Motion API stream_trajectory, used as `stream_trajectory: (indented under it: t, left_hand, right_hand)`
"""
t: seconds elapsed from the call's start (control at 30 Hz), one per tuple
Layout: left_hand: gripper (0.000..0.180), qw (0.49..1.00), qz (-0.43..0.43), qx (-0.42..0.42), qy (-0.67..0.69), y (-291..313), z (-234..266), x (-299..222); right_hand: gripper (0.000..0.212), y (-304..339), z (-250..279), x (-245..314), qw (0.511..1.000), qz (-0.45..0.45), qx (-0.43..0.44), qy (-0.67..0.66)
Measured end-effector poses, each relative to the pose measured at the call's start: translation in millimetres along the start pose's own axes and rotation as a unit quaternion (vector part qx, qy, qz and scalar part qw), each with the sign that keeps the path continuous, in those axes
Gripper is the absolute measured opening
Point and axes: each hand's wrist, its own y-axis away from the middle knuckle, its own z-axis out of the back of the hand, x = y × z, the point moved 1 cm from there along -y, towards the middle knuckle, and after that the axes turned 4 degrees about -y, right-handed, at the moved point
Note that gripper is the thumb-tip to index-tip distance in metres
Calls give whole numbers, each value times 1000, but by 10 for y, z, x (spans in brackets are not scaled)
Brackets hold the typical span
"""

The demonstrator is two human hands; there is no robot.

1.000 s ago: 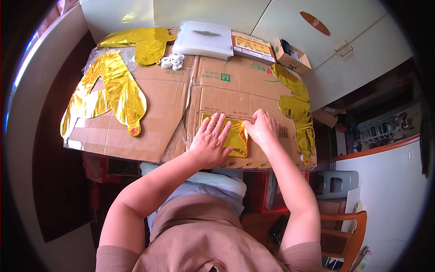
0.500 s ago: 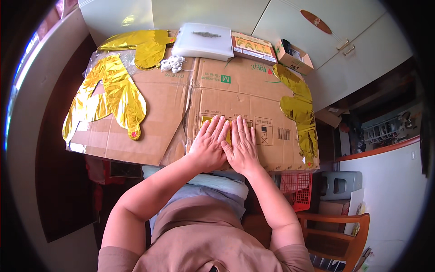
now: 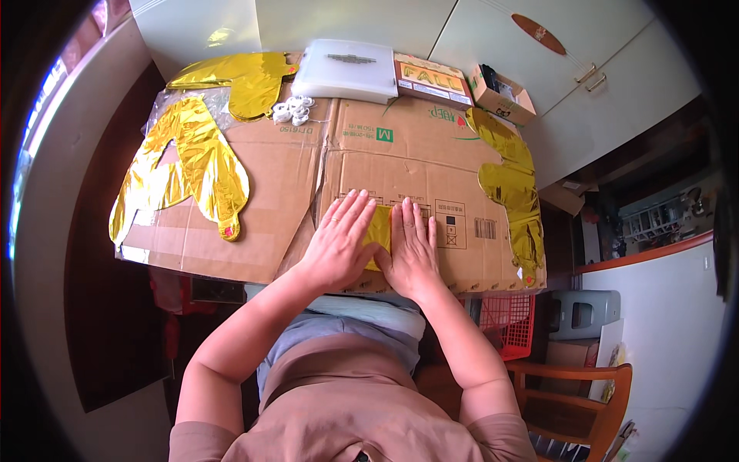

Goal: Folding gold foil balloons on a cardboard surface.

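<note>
The folded gold foil (image 3: 379,231) lies on the cardboard (image 3: 431,177) near its 6 o'clock edge, almost hidden under both hands. Left hand (image 3: 342,242) and right hand (image 3: 412,246) press flat, fingers spread, side by side. Best to press evenly outward, keeping the folds square. More foil balloons (image 3: 192,169) lie at 9 and 3 o'clock.

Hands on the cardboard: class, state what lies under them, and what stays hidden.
Under the left hand and right hand lies a folded gold foil piece on the cardboard. Only a strip between the hands shows; its remainder is covered.
</note>
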Motion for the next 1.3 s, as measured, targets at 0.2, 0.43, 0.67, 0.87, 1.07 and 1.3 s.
stream_trajectory:
  t: [0.2, 0.43, 0.67, 0.87, 1.07, 1.3]
  left_hand:
    - [81, 991, -4, 8, -134, 76, -210, 152]
    - [80, 991, -10, 2, -137, 92, -170, 136]
    - [83, 990, -4, 13, -141, 83, -171, 127]
    - [84, 989, 1, 31, -145, 79, -148, 119]
    - [85, 989, 4, 43, -141, 85, -138, 108]
    - [84, 990, -1, 35, -140, 73, -119, 93]
  right_hand:
    - [85, 7, -5, 14, 1000, 2, -5, 28]
    - [84, 19, -8, -12, 1000, -6, -12, 16]
    - [84, 24, 35, -88, 1000, 13, 3, 16]
    - [82, 58, 59, -144, 999, 36, -10, 7]
    - [84, 95, 65, -170, 1000, 23, -5, 7]
    - [85, 91, 80, -153, 1000, 9, 1, -1]
